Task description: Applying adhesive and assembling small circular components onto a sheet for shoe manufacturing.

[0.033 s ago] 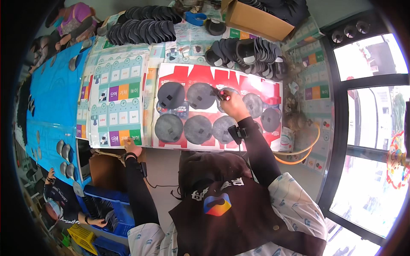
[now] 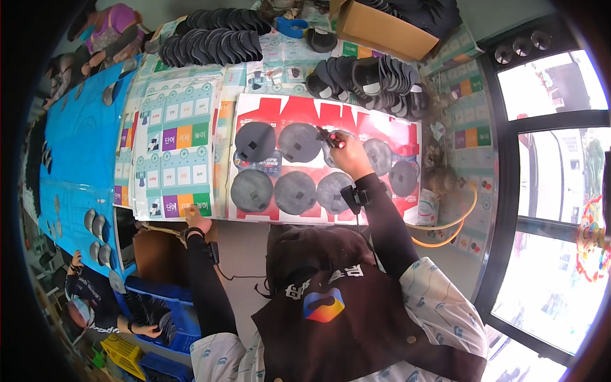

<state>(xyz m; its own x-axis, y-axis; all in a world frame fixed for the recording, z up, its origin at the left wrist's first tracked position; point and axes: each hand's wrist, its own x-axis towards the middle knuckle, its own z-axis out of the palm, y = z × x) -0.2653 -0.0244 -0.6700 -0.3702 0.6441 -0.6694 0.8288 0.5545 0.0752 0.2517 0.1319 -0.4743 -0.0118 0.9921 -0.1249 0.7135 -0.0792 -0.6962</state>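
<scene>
My right hand (image 2: 351,156) is closed around a slim dark pen-like tool (image 2: 329,136) with a pinkish-red end. It is held over the upper row of flat grey discs, between one grey disc (image 2: 300,142) and another disc (image 2: 340,141) partly hidden under my hand. Each disc has a small dark square patch. The discs lie in two rows on a red and white printed sheet (image 2: 412,198). At the table's front edge, my left hand (image 2: 198,219) rests against a stack of printed sheets (image 2: 172,137), its visible fingers stretched out and holding nothing I can see.
Rows of dark curved pads (image 2: 210,48) lie at the back left, and more pads (image 2: 366,79) behind the discs. A cardboard box (image 2: 382,32) and blue tape roll (image 2: 291,27) stand farther back. Left is a blue table (image 2: 79,146) with people around it; right, an orange hose (image 2: 445,239).
My right hand has shifted very slightly to the right, and the tool has turned a little in it. My left hand has stayed where it was.
</scene>
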